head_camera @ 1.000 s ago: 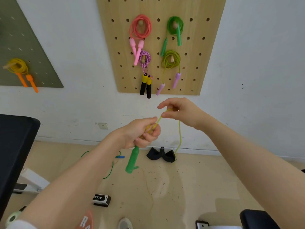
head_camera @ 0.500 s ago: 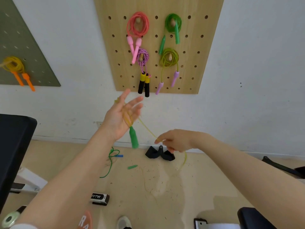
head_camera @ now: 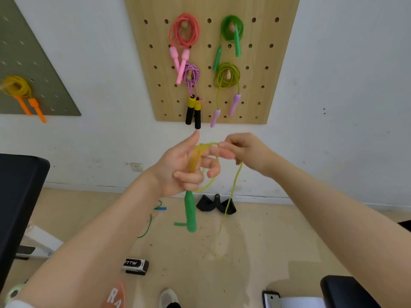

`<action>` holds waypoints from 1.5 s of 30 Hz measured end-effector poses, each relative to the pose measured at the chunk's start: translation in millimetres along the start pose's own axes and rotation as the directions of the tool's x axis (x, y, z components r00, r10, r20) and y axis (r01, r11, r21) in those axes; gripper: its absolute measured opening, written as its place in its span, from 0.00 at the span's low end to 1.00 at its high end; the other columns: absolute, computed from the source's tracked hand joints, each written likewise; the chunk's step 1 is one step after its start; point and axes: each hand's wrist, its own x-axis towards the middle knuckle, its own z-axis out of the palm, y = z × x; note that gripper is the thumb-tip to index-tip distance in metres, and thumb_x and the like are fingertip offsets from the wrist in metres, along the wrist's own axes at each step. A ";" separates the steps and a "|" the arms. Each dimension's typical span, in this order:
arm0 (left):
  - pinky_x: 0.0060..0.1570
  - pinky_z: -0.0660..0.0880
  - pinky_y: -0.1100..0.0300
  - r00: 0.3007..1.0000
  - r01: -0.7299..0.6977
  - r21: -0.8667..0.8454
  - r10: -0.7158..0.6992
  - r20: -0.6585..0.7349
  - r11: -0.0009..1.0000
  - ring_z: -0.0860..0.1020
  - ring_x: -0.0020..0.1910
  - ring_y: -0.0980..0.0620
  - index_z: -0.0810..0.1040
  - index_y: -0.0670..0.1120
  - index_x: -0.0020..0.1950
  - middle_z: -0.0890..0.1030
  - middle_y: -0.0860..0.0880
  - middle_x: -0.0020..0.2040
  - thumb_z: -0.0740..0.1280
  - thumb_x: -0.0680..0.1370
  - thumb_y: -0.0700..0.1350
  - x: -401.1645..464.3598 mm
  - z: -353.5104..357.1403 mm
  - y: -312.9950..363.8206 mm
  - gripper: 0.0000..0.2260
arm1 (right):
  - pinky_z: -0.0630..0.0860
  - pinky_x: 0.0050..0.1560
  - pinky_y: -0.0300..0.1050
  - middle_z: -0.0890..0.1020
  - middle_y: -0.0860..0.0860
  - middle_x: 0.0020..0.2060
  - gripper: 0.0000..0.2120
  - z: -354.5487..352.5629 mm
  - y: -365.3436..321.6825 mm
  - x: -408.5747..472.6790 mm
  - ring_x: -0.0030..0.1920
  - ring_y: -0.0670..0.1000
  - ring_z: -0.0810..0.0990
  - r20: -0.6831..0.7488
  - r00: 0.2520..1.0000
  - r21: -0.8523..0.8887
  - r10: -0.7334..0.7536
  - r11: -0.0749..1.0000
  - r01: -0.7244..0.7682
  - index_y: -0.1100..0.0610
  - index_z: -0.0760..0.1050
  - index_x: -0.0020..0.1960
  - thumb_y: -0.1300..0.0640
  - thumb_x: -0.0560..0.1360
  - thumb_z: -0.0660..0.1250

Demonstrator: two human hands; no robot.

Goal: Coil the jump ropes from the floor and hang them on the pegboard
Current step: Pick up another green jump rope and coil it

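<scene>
- The left hand was raised in front of the wall, palm towards the camera, with the forefinger straight and pointing up and the lower fingers curled round several turns of a thin yellow-green plastic jump rope.
- The rope's turns lay across the left palm and over the fingers, bunched together there.
- A green plastic handle hung straight down from below the left hand, above the floor.
- The right hand was just beside the left one, its fingertips pinching the rope at the top of the loop.
- From the right hand a slack strand dropped down to the pale wooden floor, where its end lay blurred.
- Above the hands hung the light wooden pegboard, already carrying four coiled ropes: a coral rope with pink handles, a dark green rope with green handles, a purple braided rope with black and yellow handles and a lime rope with lilac handles.
- A thin green cord with a blue end lay on the floor near the wall.
- A grey-green board at the left held a yellow rope with orange handles.
</scene>
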 end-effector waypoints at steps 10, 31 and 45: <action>0.68 0.63 0.44 0.757 0.011 0.457 0.291 -0.585 0.889 0.65 0.71 0.47 0.58 0.59 0.74 0.67 0.53 0.72 0.51 0.80 0.58 7.2 -16.7 -3.0 0.21 | 0.71 0.47 0.44 0.79 0.52 0.39 0.17 44.9 -21.7 -25.1 0.41 0.51 0.74 0.482 0.861 -0.544 0.165 0.827 0.146 0.54 0.68 0.67 0.53 0.80 0.56; 0.64 0.70 0.50 0.696 0.120 0.549 0.325 -0.641 0.827 0.76 0.58 0.50 0.50 0.58 0.76 0.69 0.52 0.70 0.50 0.82 0.55 17.0 -23.9 -4.9 0.23 | 0.75 0.46 0.45 0.77 0.49 0.33 0.15 34.2 -29.4 -16.6 0.40 0.55 0.79 0.535 0.802 -0.484 0.265 0.874 0.034 0.51 0.71 0.63 0.50 0.78 0.60; 0.53 0.77 0.47 0.944 -0.311 0.086 0.318 -0.082 0.946 0.83 0.34 0.45 0.74 0.52 0.65 0.84 0.41 0.48 0.42 0.70 0.72 1.7 33.6 9.0 0.38 | 0.73 0.41 0.48 0.77 0.54 0.30 0.17 10.9 -6.9 -0.4 0.33 0.50 0.73 -0.075 0.990 -0.220 0.117 0.967 -0.130 0.53 0.75 0.30 0.54 0.77 0.60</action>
